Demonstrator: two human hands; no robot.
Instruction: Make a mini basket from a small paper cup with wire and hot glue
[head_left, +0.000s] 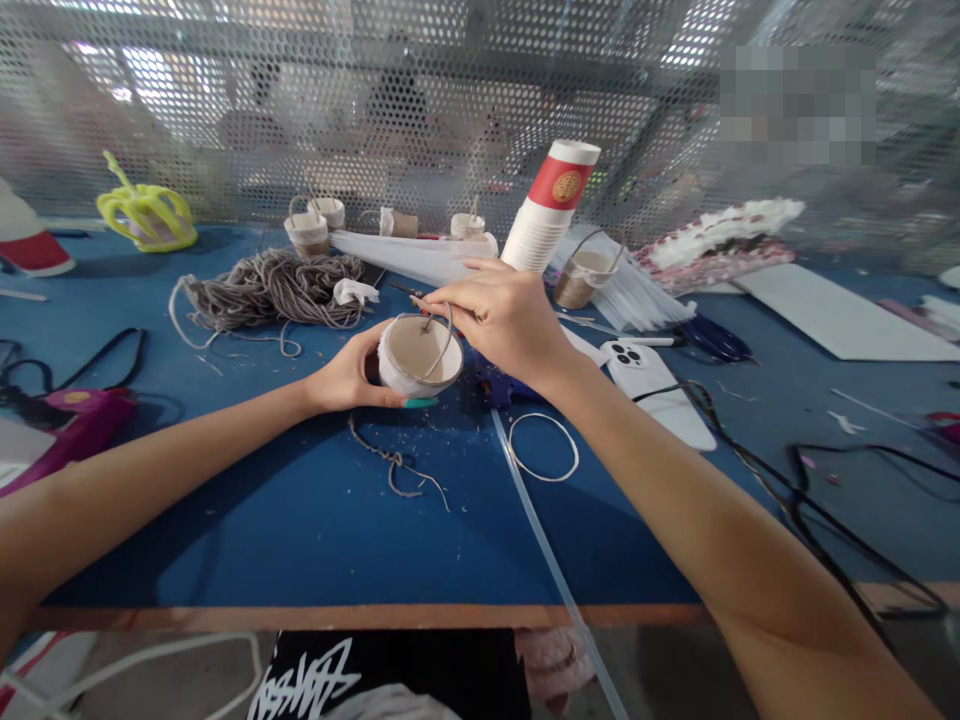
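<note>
My left hand (351, 375) is wrapped round a small paper cup (417, 352) with a white fabric-covered rim, its open mouth tilted toward me. A thin grey cord handle (448, 350) arches over the mouth. My right hand (501, 312) is at the cup's far right side, its fingers pinched together on the upper part of that cord; the exact grip is partly hidden. Just past the fingertips shows a dark pointed tool tip (405, 290). Below the cup, a knotted piece of grey cord (395, 460) lies on the table.
Behind are a grey yarn heap (274, 288), several small handled cups (307, 232) and a tall stack of paper cups (551, 205). A blue glue gun (499, 385) with a long glue stick, a white phone (660, 392) and cables lie right; a magenta glue gun (82, 428) lies left.
</note>
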